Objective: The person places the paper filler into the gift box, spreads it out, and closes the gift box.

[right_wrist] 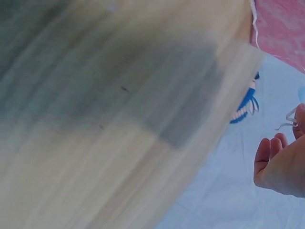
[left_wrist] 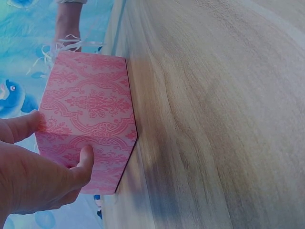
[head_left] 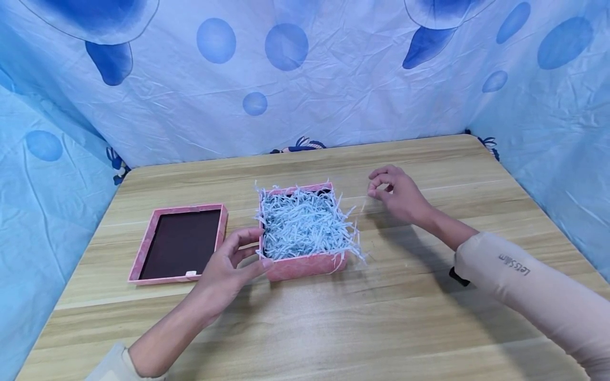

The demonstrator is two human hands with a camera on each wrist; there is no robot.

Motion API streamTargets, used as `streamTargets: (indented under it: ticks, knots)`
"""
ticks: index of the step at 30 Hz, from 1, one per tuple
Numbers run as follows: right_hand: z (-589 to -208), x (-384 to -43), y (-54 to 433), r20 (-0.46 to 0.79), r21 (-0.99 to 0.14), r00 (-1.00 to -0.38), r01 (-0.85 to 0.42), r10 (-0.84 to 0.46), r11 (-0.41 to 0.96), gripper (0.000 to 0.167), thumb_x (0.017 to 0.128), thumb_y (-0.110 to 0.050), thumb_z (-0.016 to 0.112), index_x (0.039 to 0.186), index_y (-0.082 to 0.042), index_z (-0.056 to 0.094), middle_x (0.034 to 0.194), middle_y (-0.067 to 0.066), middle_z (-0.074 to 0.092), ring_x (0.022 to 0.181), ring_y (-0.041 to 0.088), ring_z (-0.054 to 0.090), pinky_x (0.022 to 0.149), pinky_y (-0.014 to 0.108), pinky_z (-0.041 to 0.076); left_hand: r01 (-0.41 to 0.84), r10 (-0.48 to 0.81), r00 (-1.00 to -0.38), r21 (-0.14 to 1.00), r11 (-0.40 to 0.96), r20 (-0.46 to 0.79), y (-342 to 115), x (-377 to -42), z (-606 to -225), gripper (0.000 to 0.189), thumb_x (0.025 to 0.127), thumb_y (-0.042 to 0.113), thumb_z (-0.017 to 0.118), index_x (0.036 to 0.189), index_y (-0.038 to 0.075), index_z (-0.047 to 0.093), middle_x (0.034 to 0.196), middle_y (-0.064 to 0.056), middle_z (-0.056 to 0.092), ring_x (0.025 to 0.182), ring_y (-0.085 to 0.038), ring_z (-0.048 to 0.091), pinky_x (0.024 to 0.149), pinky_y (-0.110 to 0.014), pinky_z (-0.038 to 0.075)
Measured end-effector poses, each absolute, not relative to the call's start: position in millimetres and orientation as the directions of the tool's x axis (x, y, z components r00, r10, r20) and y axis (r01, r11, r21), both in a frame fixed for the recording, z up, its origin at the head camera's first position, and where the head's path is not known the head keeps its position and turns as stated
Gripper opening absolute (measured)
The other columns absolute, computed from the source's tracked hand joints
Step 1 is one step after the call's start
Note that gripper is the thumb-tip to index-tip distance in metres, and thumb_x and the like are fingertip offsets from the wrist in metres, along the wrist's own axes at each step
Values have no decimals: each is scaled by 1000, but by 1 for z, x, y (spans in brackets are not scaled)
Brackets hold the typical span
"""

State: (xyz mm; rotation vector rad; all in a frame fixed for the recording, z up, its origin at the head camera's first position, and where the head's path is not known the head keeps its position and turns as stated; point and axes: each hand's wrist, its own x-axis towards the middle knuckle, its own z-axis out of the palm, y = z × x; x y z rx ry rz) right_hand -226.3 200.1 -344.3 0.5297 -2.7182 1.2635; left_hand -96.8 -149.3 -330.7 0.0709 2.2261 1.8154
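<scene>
A pink patterned box (head_left: 305, 267) stands on the table, heaped with pale blue shredded paper (head_left: 305, 222) whose strips spill over its rim. At its near left corner my left hand (head_left: 233, 264) holds the box, thumb by the front and fingers along the left side. The left wrist view shows that hand (left_wrist: 43, 176) against the box wall (left_wrist: 90, 95). To the right of the box and above the table, my right hand (head_left: 397, 193) pinches a thin paper strip (head_left: 364, 203) between thumb and forefinger. That strip (right_wrist: 286, 125) also shows in the right wrist view.
A pink box lid (head_left: 138, 264) with a dark inside (head_left: 183, 243) lies upturned left of the box; a small white label (head_left: 191, 273) is on its near edge. The wooden table (head_left: 333, 328) is bordered behind and on both sides by blue patterned cloth (head_left: 333, 106).
</scene>
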Motion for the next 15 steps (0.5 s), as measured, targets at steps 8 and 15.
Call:
streamTargets:
  ticks: [8,15]
  knots:
    - [-327,-230,204,254,-750,-946,-323,-199,577,7,89,-3,66,83,0,65,119,14,57,114,27,49,80,37,41,-136,202,-963,966,219,-181,-149,-97,-331,60,86,17,74,136,11,43,143,-2,41,131,-26,43,92,-20,46]
    - [-310,-231,200,280,-754,-941,-337,-188,564,9,91,-6,65,85,0,64,120,13,57,114,26,50,81,36,41,-130,201,-963,965,229,-178,-149,-97,-331,60,85,18,74,136,11,43,143,-2,42,131,-25,43,92,-21,46]
